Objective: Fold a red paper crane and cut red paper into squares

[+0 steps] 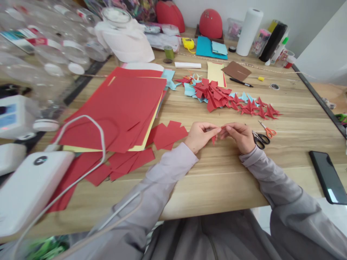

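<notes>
Between my two hands, just above the wooden table, is a small piece of folded red paper (213,139). My left hand (202,135) pinches it from the left with thumb and forefinger. From the other side my right hand (240,135) grips it too, its fingertips close to the left ones. Most of the folded paper is hidden by the fingers. Beyond the hands lies a heap of red origami cranes (214,94), with some light blue ones among them. Red paper squares (169,135) lie left of my left hand.
A stack of red sheets (121,108) covers the table's left part. Black scissors (260,140) and orange scissors (269,132) lie beside my right hand. A phone (328,177) rests at the right edge. A white power bank (35,187) with a looping cable sits front left, near plastic bottles (62,54).
</notes>
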{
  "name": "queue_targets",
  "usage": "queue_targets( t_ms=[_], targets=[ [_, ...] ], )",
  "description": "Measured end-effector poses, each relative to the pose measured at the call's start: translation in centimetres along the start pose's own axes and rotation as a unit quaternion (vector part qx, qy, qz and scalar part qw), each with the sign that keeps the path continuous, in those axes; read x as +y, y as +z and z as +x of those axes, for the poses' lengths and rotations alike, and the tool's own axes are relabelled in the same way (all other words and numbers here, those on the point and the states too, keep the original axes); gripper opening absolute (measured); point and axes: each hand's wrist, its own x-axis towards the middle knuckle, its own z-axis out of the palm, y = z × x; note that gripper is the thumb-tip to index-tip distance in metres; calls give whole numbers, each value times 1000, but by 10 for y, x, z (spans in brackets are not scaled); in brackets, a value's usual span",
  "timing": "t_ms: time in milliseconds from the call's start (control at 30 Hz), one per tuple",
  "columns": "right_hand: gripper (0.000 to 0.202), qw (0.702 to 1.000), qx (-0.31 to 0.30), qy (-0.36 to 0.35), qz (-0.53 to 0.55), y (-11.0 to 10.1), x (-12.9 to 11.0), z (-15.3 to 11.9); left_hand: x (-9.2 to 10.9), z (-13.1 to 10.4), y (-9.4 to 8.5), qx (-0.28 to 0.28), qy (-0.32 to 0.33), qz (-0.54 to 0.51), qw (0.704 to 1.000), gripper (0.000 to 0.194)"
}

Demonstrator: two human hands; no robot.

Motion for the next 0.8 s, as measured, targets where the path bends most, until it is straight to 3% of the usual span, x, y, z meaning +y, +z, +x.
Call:
queue_targets(
  t_ms=[200,567,800],
  targets=[
    [36,999,-10,20,23,0,0,-1,-2,1,-1,8,15,4,1000,28],
    [30,999,-22,24,27,-2,2,0,-3,2,-2,30,37,44,998,20],
    [25,1000,0,7,-28,2,0,1,-11,3,-4,41,121,141,982,14]
  ],
)
